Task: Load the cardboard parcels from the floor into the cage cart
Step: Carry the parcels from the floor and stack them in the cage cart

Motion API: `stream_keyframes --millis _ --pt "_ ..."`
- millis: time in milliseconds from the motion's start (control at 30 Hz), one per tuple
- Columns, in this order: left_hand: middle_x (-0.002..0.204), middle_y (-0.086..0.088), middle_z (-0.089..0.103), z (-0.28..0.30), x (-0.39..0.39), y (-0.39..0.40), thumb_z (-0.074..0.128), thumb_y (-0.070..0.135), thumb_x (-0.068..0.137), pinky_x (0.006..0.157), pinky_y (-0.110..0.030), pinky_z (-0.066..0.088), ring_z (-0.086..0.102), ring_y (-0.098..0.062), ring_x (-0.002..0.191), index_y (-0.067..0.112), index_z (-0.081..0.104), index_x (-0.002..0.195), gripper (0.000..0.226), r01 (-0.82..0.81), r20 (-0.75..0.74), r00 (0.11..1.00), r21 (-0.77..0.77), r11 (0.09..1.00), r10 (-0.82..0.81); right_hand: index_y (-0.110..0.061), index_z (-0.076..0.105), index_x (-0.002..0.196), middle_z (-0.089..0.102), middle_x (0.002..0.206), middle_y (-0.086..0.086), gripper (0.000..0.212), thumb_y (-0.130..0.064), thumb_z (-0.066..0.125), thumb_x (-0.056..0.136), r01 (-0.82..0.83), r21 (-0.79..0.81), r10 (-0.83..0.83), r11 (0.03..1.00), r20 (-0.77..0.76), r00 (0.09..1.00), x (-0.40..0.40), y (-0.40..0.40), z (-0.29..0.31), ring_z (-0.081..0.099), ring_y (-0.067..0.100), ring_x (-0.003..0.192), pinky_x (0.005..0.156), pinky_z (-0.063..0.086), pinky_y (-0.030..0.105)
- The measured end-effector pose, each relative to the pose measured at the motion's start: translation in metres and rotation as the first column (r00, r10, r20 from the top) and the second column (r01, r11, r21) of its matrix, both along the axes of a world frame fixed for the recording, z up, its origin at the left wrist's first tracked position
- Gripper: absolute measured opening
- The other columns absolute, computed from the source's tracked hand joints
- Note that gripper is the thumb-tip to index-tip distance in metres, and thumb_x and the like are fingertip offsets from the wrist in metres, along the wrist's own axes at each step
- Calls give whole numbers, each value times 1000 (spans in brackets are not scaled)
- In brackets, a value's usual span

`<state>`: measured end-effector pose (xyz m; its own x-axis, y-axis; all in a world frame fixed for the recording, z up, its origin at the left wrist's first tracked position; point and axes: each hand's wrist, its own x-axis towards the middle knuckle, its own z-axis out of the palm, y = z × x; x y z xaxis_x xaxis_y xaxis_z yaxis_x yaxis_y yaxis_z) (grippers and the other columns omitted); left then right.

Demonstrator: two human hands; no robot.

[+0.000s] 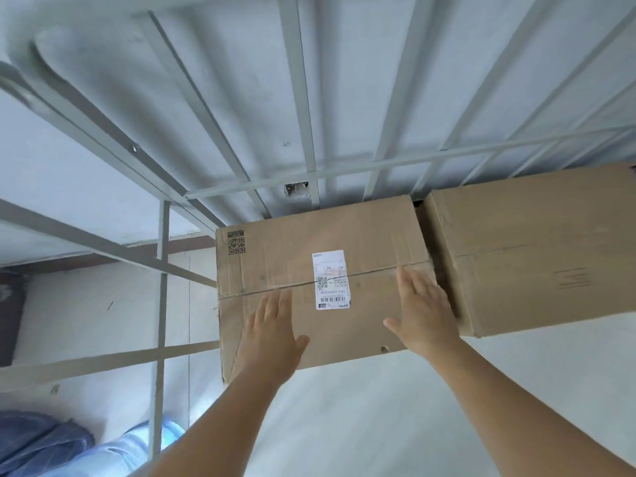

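Plainly, the head view holds two cardboard parcels and two hands. The nearer parcel (309, 290) is a brown corrugated box lying inside the cage cart (241, 187), its broad face turned to the camera, with a flap seam running across the middle. The second parcel (537, 249) lies just beside it on the right, of the same plain brown board, with a narrow dark gap between the two at their far corners.

One white shipping label (331, 279) sits over the seam of the nearer parcel; it carries a small QR code and a barcode, but its text is too small to read. One black printed QR code (236, 243) marks the box's upper left corner. Faint stamped lines show on the second parcel, unreadable.

The left hand (270, 333) lies flat on the nearer parcel with straight fingers, its grip loose and holding nothing. The right hand (423, 309) presses likewise, fingers straight, at the box's right edge where the two parcels meet.

The cart's frame is grey-painted metal: flat bars and thin rods in a grid against a pale wall.
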<state>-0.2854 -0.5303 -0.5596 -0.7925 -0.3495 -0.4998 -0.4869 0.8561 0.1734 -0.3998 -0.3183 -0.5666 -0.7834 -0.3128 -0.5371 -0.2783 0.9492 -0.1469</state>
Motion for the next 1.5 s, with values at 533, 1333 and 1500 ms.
stream_keyframes --millis 533,1333,1500 --pt "162 1 7 215 62 88 52 42 95 119 -33 9 7 -19 149 19 7 154 78 359 -228 906 -38 933 -358 -22 -3 157 -3 165 -3 88 -43 56 94 187 -117 -202 975 -139 969 131 71 225 -4 20 151 122 5 39" --pt "160 -2 18 380 256 322 48 50 95 118 -36 20 21 -21 145 14 17 153 75 913 -461 327 -70 401 -825 -16 4 156 5 164 -1 85 -48 53 94 749 -214 -760 627 -377 529 484 264 385 0 22 151 122 6 40" --pt "160 -1 18 382 316 397 49 48 95 119 -32 17 18 -18 147 14 16 154 75 978 -461 149 -59 198 -875 -16 0 156 2 164 0 85 -47 50 96 867 -189 -859 460 -342 381 572 313 381 -4 22 151 120 0 40"
